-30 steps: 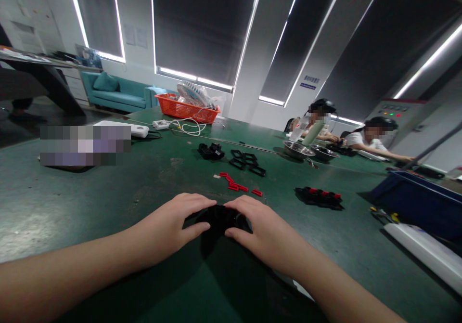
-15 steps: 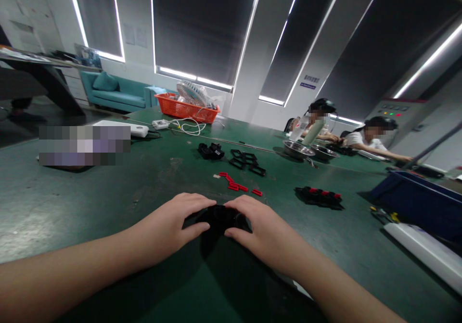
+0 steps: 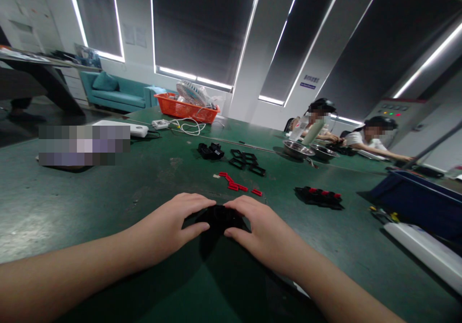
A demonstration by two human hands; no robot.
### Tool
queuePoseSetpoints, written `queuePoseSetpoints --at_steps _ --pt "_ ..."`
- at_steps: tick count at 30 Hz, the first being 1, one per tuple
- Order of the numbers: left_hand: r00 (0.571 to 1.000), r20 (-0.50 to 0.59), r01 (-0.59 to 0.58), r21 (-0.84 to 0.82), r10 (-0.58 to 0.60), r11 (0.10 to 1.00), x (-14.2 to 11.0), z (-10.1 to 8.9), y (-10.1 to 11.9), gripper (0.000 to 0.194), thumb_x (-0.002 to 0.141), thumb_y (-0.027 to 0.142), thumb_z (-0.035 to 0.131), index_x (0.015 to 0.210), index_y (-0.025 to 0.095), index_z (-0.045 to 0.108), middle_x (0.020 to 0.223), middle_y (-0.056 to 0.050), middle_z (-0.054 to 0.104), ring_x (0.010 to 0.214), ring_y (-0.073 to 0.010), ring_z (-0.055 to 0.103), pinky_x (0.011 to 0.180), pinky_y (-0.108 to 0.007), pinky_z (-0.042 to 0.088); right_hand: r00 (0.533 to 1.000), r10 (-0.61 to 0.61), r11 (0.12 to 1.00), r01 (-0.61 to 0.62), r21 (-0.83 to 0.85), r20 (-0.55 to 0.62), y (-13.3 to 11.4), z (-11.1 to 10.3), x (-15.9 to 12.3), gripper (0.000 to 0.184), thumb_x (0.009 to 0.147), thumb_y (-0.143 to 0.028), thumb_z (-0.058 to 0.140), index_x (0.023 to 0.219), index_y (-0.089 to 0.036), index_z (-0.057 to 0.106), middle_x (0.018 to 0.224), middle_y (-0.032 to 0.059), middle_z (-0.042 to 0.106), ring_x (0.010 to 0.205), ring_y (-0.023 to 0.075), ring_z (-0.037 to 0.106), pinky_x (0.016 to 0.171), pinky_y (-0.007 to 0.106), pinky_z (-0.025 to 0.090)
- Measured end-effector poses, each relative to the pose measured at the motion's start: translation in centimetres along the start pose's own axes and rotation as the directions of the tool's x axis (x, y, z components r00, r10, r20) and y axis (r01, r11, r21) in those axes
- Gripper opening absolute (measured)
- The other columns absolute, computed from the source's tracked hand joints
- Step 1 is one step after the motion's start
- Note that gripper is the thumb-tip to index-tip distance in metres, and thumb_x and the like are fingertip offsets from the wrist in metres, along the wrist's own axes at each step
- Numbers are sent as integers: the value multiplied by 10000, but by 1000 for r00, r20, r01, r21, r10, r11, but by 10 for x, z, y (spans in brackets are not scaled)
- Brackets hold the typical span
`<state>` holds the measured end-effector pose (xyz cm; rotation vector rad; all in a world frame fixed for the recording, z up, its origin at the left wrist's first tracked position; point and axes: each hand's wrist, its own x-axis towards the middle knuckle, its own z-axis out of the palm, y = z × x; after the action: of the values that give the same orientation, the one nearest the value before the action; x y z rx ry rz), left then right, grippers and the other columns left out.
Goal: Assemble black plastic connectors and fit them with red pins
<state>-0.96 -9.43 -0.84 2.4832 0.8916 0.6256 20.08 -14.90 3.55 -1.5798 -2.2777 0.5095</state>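
A dark black plastic part (image 3: pixel 218 215) sits on the green table, low in the middle of the head view; its exact shape is lost in shadow. My left hand (image 3: pixel 182 217) curls around its left side, fingers over the far edge and thumb on the near side. From the right, my right hand (image 3: pixel 252 220) grips it in the same way. Just beyond my hands lie several small red plastic clips (image 3: pixel 234 186). Farther back are several black rectangular frames (image 3: pixel 249 158) and a cluster of black plastic parts (image 3: pixel 210 151). To the right rests a row of black parts with red pieces fitted (image 3: pixel 319 197).
An orange basket (image 3: pixel 187 109) holding a fan stands at the back, with a white cable (image 3: pixel 193 129) before it. Metal bowls (image 3: pixel 298 150) are at the back right, near two people seated at work. A blue bin (image 3: pixel 418 202) and a long white object (image 3: pixel 426 253) lie right.
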Motion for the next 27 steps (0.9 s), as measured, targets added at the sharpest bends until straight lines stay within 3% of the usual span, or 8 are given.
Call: queuePoseSetpoints --at_steps 27 --pt "1000 -6 -12 0 12 1000 2 0 -2 387 853 173 616 1236 228 638 1243 -63 677 1184 -249 580 1049 -415 440 1000 1 1000 -1 -7 -13 0 1 0 296 809 -153 693 1103 -171 671 1087 91 675 1022 224 604 939 353 455"
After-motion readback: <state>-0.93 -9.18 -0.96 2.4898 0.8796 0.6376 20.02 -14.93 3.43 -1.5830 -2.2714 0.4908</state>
